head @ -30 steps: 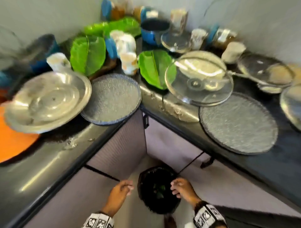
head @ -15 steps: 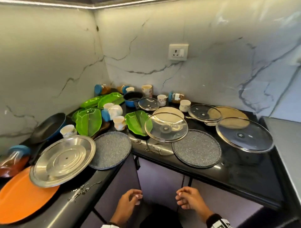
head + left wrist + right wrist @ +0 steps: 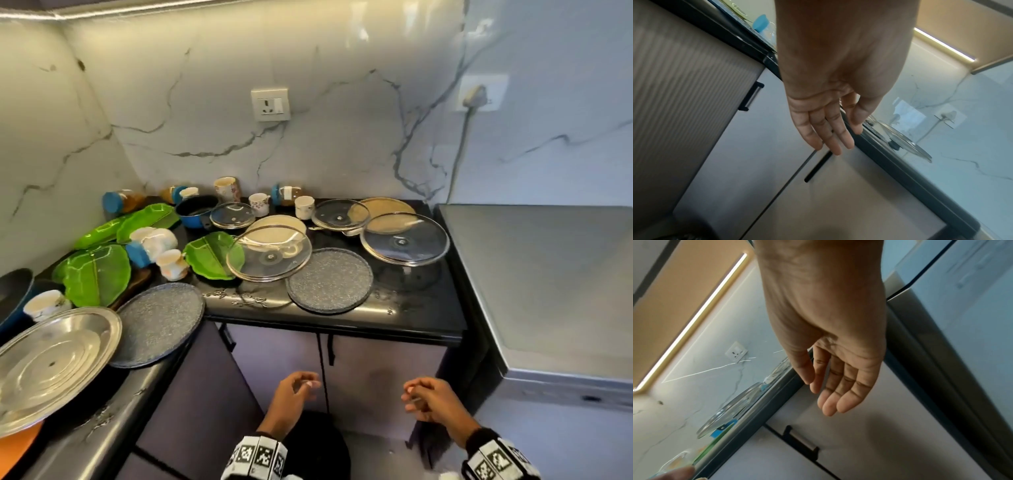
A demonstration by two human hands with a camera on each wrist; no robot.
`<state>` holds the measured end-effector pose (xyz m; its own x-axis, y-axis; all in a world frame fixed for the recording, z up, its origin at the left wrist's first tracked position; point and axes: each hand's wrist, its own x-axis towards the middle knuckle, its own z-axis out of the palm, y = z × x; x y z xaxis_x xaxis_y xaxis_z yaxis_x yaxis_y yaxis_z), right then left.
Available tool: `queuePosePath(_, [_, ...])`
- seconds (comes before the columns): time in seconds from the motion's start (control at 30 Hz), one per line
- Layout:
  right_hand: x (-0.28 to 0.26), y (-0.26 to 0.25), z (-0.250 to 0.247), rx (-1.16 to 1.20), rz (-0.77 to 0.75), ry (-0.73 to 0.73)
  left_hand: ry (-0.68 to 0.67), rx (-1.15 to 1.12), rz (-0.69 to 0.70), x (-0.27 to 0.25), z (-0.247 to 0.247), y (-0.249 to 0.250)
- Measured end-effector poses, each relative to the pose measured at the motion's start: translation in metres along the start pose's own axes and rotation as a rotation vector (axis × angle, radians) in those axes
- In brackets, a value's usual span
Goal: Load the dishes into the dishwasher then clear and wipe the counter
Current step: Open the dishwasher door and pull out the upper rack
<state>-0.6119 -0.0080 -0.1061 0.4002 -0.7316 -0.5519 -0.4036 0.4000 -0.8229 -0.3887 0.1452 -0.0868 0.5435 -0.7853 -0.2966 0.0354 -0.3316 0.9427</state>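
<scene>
The black corner counter point(image 3: 428, 308) carries many dishes: a steel plate point(image 3: 51, 359), two grey speckled plates point(image 3: 157, 329) point(image 3: 329, 280), green leaf-shaped plates point(image 3: 97, 274), glass lids point(image 3: 269, 255) point(image 3: 404, 240), white cups point(image 3: 304, 206) and a blue pot point(image 3: 198, 209). Below the counter edge, in front of the cabinet doors, hang my left hand point(image 3: 296, 389) and right hand point(image 3: 423, 399), both holding nothing. The wrist views show the left hand point(image 3: 830, 129) and right hand point(image 3: 830, 386) with loosely extended fingers. A grey appliance point(image 3: 548, 291), possibly the dishwasher, stands at the right.
A black bin point(image 3: 318, 442) sits on the floor between my forearms. Cabinet doors with black handles point(image 3: 330, 349) run under the counter. A wall socket point(image 3: 270, 104) is on the marble backsplash, and a plugged cable point(image 3: 459, 150) hangs at the right. An orange plate point(image 3: 17, 442) lies under the steel plate.
My head view has lifted from the bin to the counter and wall. Both hands have risen from the bin's rim and moved apart, empty.
</scene>
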Motion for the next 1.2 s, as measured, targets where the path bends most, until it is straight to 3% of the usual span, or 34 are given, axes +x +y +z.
queuePosePath(0.17, [-0.013, 0.036, -0.053, 0.041, 0.024, 0.016, 0.015, 0.023, 0.004, -0.007, 0.044, 0.006])
queuePosePath(0.37, [-0.04, 0.093, -0.182, 0.179, 0.067, 0.068, -0.069, 0.125, -0.061, -0.033, 0.174, 0.003])
queuePosePath(0.63, [-0.053, 0.123, -0.321, 0.517, 0.059, 0.309, -0.217, 0.118, -0.159, -0.065, 0.327, -0.001])
queuePosePath(0.87, [-0.022, 0.099, -0.378, 1.184, 0.043, 0.267, -0.213, 0.21, -0.168, -0.082, 0.362, -0.001])
queuePosePath(1.2, [0.013, 0.102, -0.383, 1.36, -0.02, 0.215, -0.144, 0.304, -0.227, -0.111, 0.345, -0.015])
